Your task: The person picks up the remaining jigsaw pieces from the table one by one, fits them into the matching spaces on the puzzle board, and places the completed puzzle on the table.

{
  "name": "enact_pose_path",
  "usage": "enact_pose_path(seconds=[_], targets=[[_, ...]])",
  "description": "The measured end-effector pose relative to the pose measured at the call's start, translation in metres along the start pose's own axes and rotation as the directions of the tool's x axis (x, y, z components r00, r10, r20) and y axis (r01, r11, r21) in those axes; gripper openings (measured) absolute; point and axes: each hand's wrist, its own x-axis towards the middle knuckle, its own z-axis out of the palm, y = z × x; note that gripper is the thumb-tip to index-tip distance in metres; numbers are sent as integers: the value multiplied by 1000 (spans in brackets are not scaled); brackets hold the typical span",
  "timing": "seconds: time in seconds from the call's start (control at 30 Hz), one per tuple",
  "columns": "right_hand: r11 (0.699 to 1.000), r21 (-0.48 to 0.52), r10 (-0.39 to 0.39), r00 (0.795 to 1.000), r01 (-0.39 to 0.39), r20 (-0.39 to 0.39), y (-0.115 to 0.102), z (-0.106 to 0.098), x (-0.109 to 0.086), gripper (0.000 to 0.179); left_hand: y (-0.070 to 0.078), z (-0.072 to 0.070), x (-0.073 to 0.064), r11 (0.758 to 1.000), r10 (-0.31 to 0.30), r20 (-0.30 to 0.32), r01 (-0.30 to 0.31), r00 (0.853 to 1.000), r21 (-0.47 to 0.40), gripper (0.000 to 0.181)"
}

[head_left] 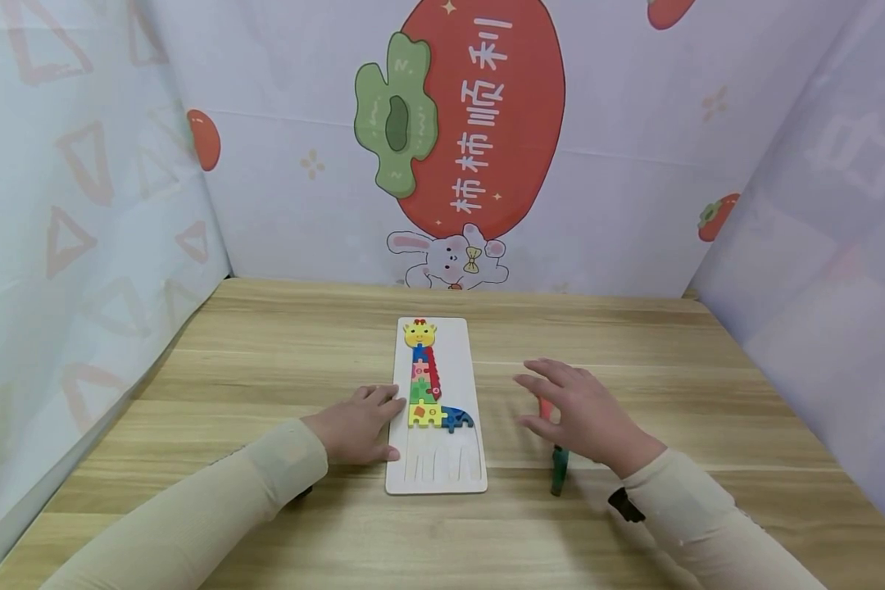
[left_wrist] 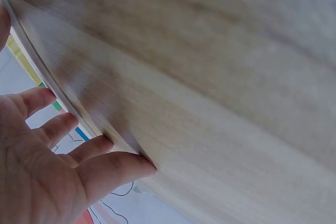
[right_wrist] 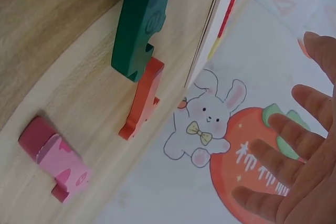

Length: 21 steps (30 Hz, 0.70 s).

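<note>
A pale wooden puzzle board (head_left: 453,352) lies on the table with a partly filled giraffe in it: yellow head (head_left: 419,334), jigsaw neck pieces, yellow body piece (head_left: 424,415) and blue piece (head_left: 457,419). Outlined leg slots below show bare wood. My left hand (head_left: 357,426) rests at the board's left edge, fingertips and thumb touching it, fingers spread. Over the table to the board's right hovers my right hand (head_left: 578,414), fingers apart and holding nothing. Near it lie a dark green piece (right_wrist: 139,24), an orange-red piece (right_wrist: 144,95) and a pink piece (right_wrist: 65,166). In the head view this hand hides the pink one.
The wood-grain table (head_left: 302,328) meets a printed cloth backdrop (head_left: 288,197) at its far edge. Cloth side walls (head_left: 81,205) stand to left and right. A dark strap item (head_left: 625,505) shows at my right wrist.
</note>
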Motion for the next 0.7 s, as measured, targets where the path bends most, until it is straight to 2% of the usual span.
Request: enact_pose_path(seconds=[0.27,0.7], targets=[[1000,12,13,1000,-13,0,6,-2,-5,56,0,0,0,1000,3,4,-3,1000,9,80],[1000,-5,-20,999,20,-35,17,-2,-12,57,0,0,0,1000,4,3,-4,1000,16,80]])
